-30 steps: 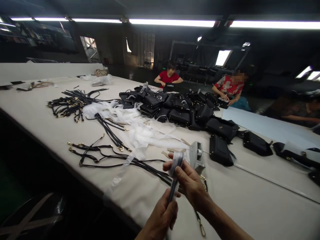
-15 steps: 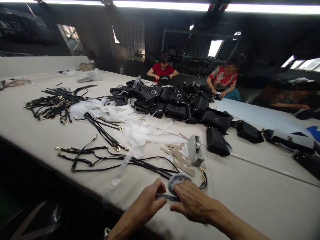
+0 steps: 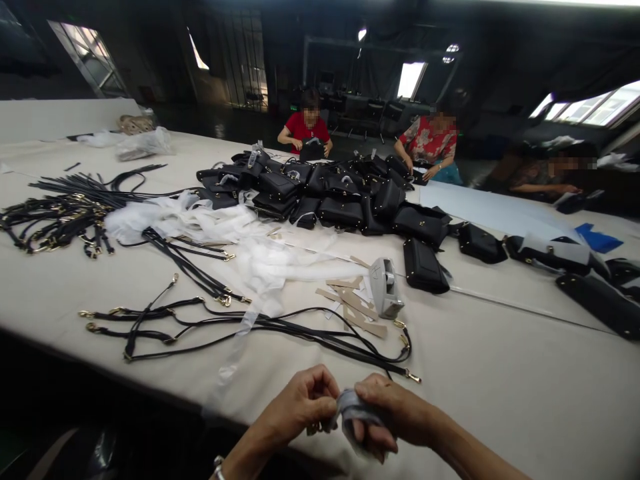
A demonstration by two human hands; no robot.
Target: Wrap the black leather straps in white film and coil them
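Observation:
A coiled black strap wrapped in translucent white film (image 3: 357, 407) is looped around the fingers of my right hand (image 3: 387, 413), whose thumb presses on its top. My left hand (image 3: 305, 403) is closed in a pinch at the coil's left side, on the strap's end. A small brassy metal piece shows below those fingers. Beyond my hands, several long black straps with gold clasps (image 3: 280, 327) lie across the table, and a strip of thin white film (image 3: 237, 353) crosses them.
A grey tape dispenser (image 3: 385, 290) stands by brown paper strips (image 3: 353, 303). Bunched white film (image 3: 200, 223) lies beside a pile of straps (image 3: 65, 210). Black handbags (image 3: 325, 193) are heaped across the middle. Co-workers (image 3: 307, 130) sit at the far side. The table's near edge is close.
My right hand has turned and lifted the coil off the tabletop, nearer to me. My left hand has moved in against the coil, taking up the length between them. The view has shifted right.

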